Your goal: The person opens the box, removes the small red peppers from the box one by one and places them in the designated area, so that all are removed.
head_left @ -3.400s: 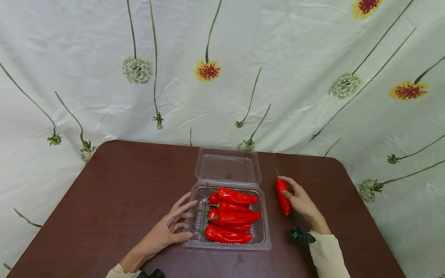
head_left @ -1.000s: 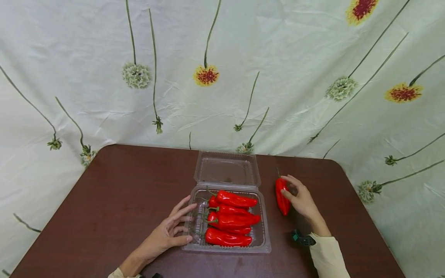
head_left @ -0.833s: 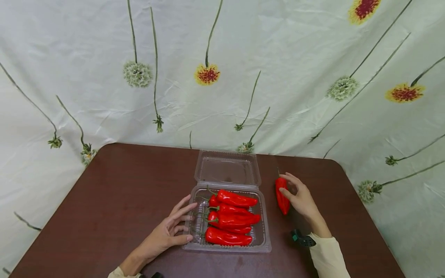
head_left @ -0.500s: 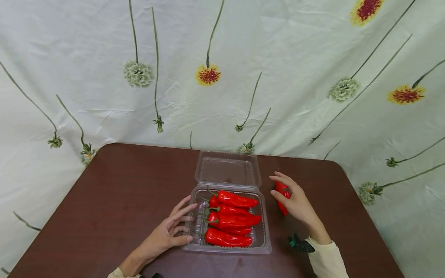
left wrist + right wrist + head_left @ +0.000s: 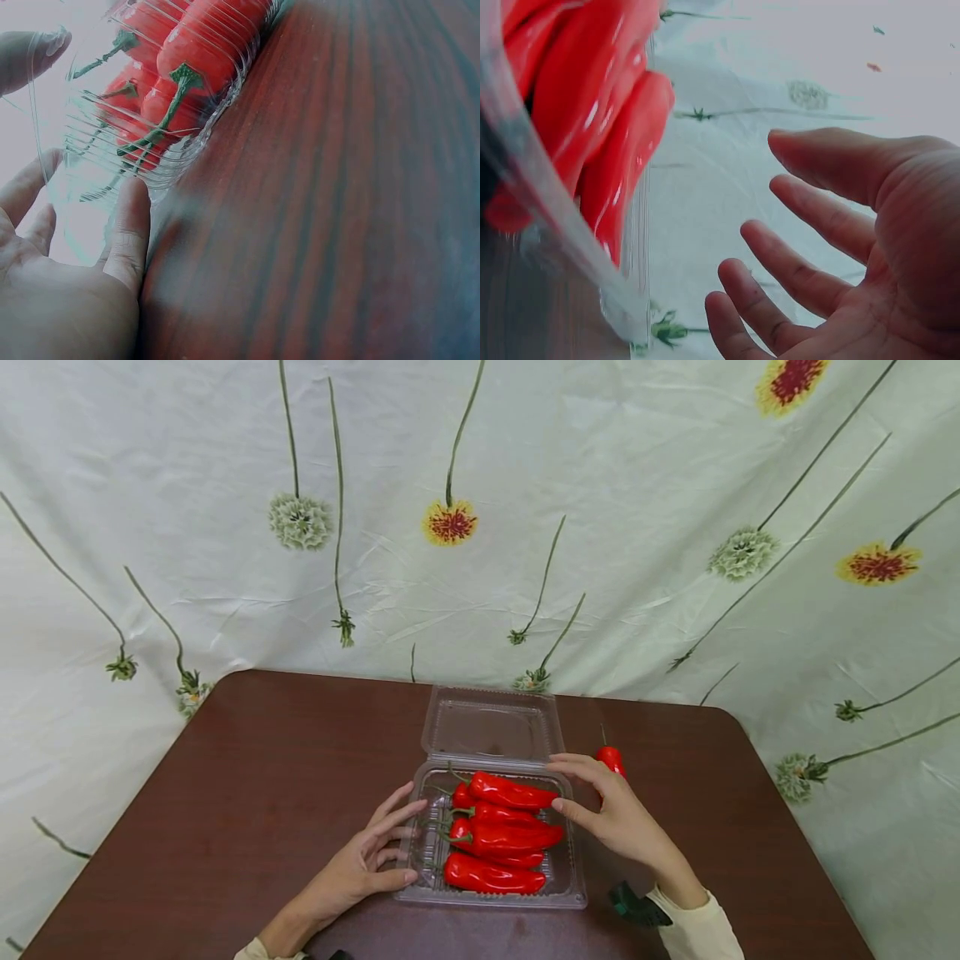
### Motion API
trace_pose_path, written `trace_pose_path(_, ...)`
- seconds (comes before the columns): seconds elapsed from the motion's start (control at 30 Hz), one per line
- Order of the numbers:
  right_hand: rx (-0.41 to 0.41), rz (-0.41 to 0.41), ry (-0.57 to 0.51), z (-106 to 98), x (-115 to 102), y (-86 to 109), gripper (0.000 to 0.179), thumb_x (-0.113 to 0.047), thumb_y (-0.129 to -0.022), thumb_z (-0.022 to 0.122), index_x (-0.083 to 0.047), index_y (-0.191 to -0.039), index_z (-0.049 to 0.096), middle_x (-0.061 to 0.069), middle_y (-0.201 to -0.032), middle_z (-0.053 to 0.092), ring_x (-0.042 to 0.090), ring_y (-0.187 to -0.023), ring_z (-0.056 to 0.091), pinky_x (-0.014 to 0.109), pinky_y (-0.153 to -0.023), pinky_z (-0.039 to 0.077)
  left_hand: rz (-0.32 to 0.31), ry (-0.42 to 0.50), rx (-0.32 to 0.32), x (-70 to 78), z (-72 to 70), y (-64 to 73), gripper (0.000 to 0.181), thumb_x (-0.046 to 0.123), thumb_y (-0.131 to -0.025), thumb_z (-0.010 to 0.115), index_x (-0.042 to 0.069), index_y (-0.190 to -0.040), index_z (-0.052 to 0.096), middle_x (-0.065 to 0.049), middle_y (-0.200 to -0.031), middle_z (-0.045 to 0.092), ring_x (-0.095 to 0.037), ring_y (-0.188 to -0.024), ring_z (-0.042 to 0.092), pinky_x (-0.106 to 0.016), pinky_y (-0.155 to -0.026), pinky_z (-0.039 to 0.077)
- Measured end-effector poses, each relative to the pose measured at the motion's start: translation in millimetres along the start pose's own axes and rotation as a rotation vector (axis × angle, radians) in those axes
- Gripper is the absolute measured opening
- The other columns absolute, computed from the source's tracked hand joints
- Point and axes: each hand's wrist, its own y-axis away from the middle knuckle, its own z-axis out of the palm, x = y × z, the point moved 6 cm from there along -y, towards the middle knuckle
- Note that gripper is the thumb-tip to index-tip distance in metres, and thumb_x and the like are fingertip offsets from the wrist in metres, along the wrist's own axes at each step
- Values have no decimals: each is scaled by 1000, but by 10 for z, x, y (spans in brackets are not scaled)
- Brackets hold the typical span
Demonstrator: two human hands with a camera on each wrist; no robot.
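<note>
Several red peppers [image 5: 498, 836] with green stems lie in a clear plastic clamshell box [image 5: 566, 896], its lid [image 5: 491, 722] laid back behind it. My left hand [image 5: 352, 864] rests at the box's left side, fingers spread and straight against the wall. In the left wrist view, its fingertips [image 5: 133, 196] touch the ribbed plastic. My right hand [image 5: 622, 818] is over the box's right edge with nothing in it, fingers extended and apart. The right wrist view shows that palm empty beside the peppers [image 5: 604, 97]. A single red pepper [image 5: 611, 760] lies on the table behind the right hand, partly hidden.
The dark brown wooden table [image 5: 247, 793] has rounded far corners. Behind it hangs a pale cloth [image 5: 637, 485] printed with flowers, reaching down to the table's far edge. A black band [image 5: 637, 906] sits on the right wrist.
My right hand has let go of the single pepper and moved left to the box's right edge. That pepper stays on the table. The left hand has stayed at the box.
</note>
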Motion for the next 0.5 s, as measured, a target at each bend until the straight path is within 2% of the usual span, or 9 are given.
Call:
trace_pose_path(0.1,-36,-24,-18,81,-68,-5,49,-11,-87,78,-18,-134,62,4,-140,57,25,-130,51,58,-99,49,-7,0,0,-1,0,0,76,-5,-94,62,3,-159,22,-3,-168,-10,-18,-132,45,-24,-97,49)
trace_pose_path(0.33,-145,-87,-24,298,-201,-6,46,-12,-88,77,-16,-132,64,4,-141,57,22,-131,50,45,-102,50,11,3,-2,13,3,2,77,-5,-94,63,1,-158,22,-5,-168,-11,-18,-131,45,-24,-97,49)
trace_pose_path(0.5,-207,-94,-31,446,-270,25,39,-15,-89,76,-17,-127,67,4,-138,59,22,-129,50,41,-98,53,8,8,-2,17,6,6,77,-5,-94,63,2,-158,22,-6,-168,-11,-17,-132,45,-23,-97,49)
